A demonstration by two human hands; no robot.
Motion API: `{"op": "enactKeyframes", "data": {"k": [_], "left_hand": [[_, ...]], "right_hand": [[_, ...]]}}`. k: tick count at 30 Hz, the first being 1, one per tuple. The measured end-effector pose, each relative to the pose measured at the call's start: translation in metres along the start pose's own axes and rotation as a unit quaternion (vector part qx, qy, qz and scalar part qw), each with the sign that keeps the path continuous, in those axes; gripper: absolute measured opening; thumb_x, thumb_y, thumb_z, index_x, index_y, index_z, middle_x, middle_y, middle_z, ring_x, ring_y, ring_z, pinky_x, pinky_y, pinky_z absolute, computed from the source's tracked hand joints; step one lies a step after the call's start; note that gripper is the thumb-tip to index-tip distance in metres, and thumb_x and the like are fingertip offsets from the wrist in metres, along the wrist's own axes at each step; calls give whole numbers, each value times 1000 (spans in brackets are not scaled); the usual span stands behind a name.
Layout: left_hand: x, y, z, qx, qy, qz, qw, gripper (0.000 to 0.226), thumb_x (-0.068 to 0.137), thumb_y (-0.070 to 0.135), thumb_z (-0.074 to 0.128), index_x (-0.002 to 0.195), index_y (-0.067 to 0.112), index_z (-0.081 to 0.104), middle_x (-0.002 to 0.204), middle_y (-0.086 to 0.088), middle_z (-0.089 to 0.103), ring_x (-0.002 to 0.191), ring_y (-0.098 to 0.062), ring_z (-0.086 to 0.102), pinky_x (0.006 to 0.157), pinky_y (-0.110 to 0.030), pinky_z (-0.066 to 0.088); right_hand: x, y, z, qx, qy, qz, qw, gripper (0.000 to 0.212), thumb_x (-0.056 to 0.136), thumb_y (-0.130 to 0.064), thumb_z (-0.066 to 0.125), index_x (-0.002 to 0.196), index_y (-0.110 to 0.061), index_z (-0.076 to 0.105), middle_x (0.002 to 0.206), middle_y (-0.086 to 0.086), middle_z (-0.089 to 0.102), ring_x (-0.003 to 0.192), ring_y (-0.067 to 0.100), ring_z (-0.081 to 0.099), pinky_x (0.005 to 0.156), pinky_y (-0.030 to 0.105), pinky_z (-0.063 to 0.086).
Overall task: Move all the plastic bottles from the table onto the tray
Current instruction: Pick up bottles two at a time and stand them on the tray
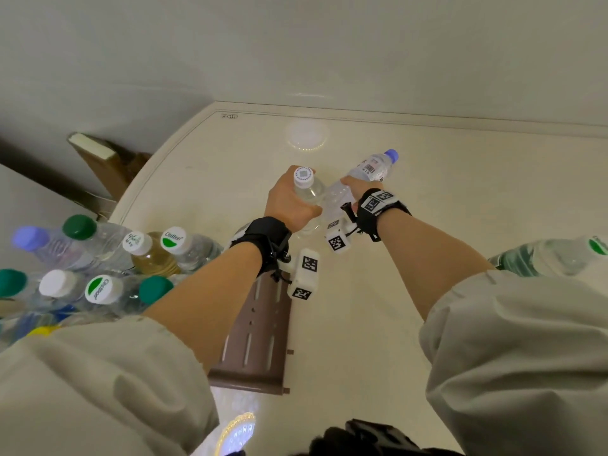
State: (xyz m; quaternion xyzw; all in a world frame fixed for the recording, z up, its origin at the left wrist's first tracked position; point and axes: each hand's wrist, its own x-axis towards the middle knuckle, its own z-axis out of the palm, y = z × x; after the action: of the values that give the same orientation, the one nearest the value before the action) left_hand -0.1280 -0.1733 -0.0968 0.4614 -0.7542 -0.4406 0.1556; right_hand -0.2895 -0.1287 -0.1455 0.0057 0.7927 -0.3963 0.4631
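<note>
My left hand [289,202] is wrapped around a clear bottle with a white cap [304,177], held upright over the middle of the cream table [427,199]. Right beside it, my right hand [357,187] grips a clear bottle with a blue cap [375,167], tilted with its cap pointing away to the right. The two bottles touch each other. A brown tray [260,340] at the left holds several upright bottles [148,251] with green, white and purple caps. One more bottle with a green-and-white cap [566,255] lies at the right edge.
The table's back edge meets a pale wall [329,54]. A brown wooden piece [98,159] stands off the table's left corner. A dark object [368,436] sits at the bottom near my body. Both wrists carry black straps with marker tags.
</note>
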Motion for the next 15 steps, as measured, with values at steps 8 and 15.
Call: {"op": "enactKeyframes", "data": {"k": [8,15], "left_hand": [[0,4,1,-13,-8,-12,1000,63,64,9,77,120,21,52,105,7,56,98,-18,56,87,-26,46],[-9,15,-2,14,-19,-60,998,72,70,17,77,130,17,38,111,-2,53,102,-26,54,84,-30,44]], "right_hand": [[-7,21,-35,-6,-25,23,999,85,55,-41,76,132,-19,45,96,5,57,81,22,60,87,45,53],[-47,68,-52,8,-3,46,999,64,53,-35,78,109,-14,55,94,13,66,68,28,65,56,38,55]]}}
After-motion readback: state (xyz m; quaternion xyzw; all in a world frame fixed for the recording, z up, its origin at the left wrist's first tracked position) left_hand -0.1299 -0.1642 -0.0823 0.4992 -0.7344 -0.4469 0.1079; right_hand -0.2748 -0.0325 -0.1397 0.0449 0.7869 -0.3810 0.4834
